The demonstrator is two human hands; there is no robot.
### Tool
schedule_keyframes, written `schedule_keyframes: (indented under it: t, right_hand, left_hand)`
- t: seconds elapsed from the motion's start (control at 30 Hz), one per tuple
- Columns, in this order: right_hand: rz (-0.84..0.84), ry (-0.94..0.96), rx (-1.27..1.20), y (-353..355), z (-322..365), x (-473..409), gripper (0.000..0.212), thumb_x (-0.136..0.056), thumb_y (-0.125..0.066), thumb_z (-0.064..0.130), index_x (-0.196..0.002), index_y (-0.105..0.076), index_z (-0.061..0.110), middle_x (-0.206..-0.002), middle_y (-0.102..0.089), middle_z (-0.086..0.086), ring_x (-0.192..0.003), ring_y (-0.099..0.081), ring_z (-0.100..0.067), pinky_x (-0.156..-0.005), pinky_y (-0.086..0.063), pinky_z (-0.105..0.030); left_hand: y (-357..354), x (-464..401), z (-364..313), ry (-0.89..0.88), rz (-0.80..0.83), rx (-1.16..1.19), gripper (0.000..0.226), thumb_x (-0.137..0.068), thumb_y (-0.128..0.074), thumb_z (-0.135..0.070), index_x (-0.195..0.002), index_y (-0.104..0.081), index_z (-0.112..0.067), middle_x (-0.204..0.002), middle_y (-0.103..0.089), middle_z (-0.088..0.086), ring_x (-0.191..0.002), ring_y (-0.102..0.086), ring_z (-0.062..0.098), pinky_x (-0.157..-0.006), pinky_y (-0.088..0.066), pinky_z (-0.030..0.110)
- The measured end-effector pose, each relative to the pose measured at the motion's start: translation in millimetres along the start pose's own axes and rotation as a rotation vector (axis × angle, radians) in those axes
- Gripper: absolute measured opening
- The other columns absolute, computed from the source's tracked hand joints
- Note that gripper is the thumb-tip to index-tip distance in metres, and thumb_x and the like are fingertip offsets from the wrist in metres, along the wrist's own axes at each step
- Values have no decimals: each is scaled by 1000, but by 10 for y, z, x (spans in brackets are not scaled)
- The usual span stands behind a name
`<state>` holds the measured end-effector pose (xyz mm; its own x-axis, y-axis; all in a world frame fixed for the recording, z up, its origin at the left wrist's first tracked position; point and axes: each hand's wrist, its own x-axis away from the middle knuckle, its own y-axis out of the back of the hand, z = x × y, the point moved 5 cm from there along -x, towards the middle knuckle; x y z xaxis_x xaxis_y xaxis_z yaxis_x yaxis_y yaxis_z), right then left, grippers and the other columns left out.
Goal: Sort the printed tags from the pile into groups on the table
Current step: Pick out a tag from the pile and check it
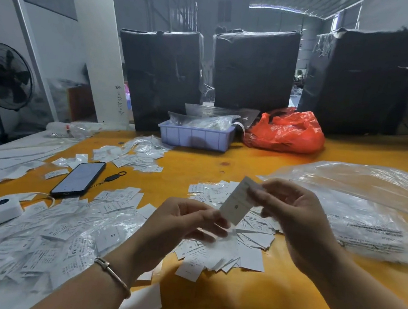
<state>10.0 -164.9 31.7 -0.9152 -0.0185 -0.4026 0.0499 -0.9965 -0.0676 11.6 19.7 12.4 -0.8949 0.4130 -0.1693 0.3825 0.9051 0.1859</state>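
1. Left hand [184, 225], bracelet at wrist, lower centre of frame: fingers curled, pinching lower end of tag [236, 203].
2. Right hand [290, 216], centre right: fingertips pinching upper end of same tag.
3. Tag: raised above table [269, 303], long axis running lower left to upper right, tilted; print too blurred to read.
4. Sorted heap [233, 237]: directly beneath tag, nearer both hands.
5. Unsorted pile [40, 244]: lower left, nearer left hand.

Bare forearms, thin silver bangle [113, 275] on the left wrist.
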Motion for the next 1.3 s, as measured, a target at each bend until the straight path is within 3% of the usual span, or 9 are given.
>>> schedule_keyframes:
  t: [0.17,0.37,0.6,0.77,0.9,1.0,1.1,1.17,1.3]
  right_hand:
    - [-101,-17,-39,138,1,-40,9,-86,-62,8,-78,-60,6,-69,-62,-15,-54,-53,-17,-53,-40,-27]
    - [-140,-41,-49,162,-47,-55,8,-88,-61,7,-82,-57,4,-71,-62,-16,-54,-53,-19,-53,-39,-29]
    - [-170,17,2,199,-37,-55,20,-80,-68,-4,-96,-59,5,-68,-69,-9,-57,-60,-21,-52,-44,-27]
    - [-179,253,168,189,84,-5,58,-84,-67,2,-130,-54,34,-68,-70,-4,-56,-63,-12,-55,-50,-17]
    - [-158,305,382,79,111,22,32,-84,-63,-7,-96,-75,21,-70,-71,9,-57,-62,-5,-53,-46,-14]
    - [30,213,475,-28,60,43,13,-84,-69,21,-96,-73,22,-87,-70,14,-74,-65,-6,-62,-54,-24]
    - [134,193,493,-111,42,62,29,-75,-66,45,-96,-72,26,-83,-70,15,-74,-63,-1,-60,-51,-19]
    - [72,249,456,-117,66,67,14,-83,-67,26,-97,-70,31,-83,-69,16,-72,-62,-3,-60,-50,-18]
    - [-145,331,310,54,187,56,58,-84,-68,2,-129,-54,35,-89,-72,4,-76,-68,-12,-66,-56,-22]
  left_hand:
    - [104,12,-53,-110,-172,-59,30,-89,-61,4,-112,-68,-15,-86,-76,11,-78,-73,24,-68,-57,26]
    - [83,6,-46,-99,-167,-61,81,-69,-80,-22,-135,-36,-37,-89,-77,6,-87,-74,20,-72,-55,20]
    - [88,2,0,-12,-167,-37,46,-69,-82,-19,-112,-64,-17,-92,-78,2,-90,-74,15,-68,-52,11]
    - [69,18,-47,-57,-165,-6,28,-68,-80,-19,-92,-75,-6,-87,-77,10,-84,-75,22,-66,-55,19]
    - [59,13,-37,-68,-167,-2,18,-75,-75,-5,-92,-78,-9,-90,-77,7,-89,-74,18,-72,-55,17]
    - [62,7,-45,-75,-186,-21,19,-76,-75,-3,-85,-80,-19,-90,-78,2,-89,-73,14,-73,-55,17]
    - [47,25,-81,-101,-158,-39,16,-65,-80,-19,-81,-77,-18,-85,-76,3,-82,-72,14,-72,-54,18]
    - [43,41,-91,-113,-152,-54,17,-64,-82,-20,-78,-75,-13,-81,-75,4,-78,-71,14,-71,-53,18]
    - [30,38,-107,-125,-145,-47,16,-63,-82,-19,-76,-75,-12,-79,-74,4,-77,-70,13,-70,-53,18]
